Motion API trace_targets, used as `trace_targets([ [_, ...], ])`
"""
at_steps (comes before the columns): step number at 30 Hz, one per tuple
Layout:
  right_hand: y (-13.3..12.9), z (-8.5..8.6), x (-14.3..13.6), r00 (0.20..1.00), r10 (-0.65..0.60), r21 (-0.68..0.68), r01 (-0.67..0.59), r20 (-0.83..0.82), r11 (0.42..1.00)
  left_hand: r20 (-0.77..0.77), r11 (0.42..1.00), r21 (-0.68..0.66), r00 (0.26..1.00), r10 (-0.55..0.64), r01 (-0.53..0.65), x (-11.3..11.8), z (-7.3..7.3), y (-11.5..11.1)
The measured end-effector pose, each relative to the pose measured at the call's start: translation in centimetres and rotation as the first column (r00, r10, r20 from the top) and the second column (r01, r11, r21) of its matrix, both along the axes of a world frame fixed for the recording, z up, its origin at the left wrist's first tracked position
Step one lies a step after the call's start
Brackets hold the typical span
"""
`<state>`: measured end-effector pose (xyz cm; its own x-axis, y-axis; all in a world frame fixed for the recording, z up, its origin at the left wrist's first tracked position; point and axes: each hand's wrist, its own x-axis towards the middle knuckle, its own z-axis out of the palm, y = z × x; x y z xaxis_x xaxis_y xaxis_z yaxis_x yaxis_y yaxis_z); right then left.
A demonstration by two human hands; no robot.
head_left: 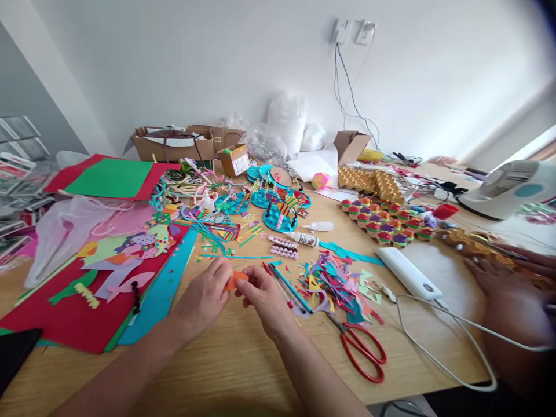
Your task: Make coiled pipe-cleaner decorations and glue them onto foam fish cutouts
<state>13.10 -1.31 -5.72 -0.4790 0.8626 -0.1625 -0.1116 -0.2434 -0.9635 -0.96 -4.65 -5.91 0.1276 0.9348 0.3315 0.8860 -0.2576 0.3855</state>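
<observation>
Near the middle of the wooden table (243, 359), a small orange paper piece (237, 280) is pinched between my two hands. My left hand (211, 289) has its fingers closed on the piece's left side. On its right side, my right hand (259, 291) grips it between thumb and fingers. Several pens (289, 284) lie just right of my right hand. Red-handled scissors (358, 347) rest farther right, beside a pile of coloured paper scraps (336, 281). Fish-shaped paper cutouts (130, 285) lie on red paper (65, 315) to the left.
A white power strip (408, 272) with a looping cable lies to the right, near another person's hand (490, 278). Painted egg cartons (382, 223), glue bottles (306, 238) and blue decorated plates (278, 217) stand farther back. Cardboard boxes (174, 145) line the wall.
</observation>
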Motion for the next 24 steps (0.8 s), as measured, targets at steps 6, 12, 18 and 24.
trace_targets([
  [6,1.2,-1.0,1.0,0.999,0.021,0.044,-0.023,0.042,0.999,0.387,0.985,-0.150,0.922,-0.025,0.090,-0.7,0.8,-0.5],
  [12,1.2,-0.2,1.8,0.985,-0.048,0.514,-0.046,0.167,0.857,0.292,0.987,-0.092,0.951,-0.099,0.131,-1.3,1.7,-0.7],
  [18,-0.8,0.7,2.5,0.977,-0.211,0.898,0.057,0.041,0.436,0.022,0.864,0.482,0.983,-0.181,0.148,-0.7,1.3,-1.5],
  [24,-1.5,0.7,2.4,0.955,-0.293,0.948,0.054,0.043,0.313,-0.085,0.839,0.498,0.975,-0.207,0.221,-0.5,0.6,-1.9],
])
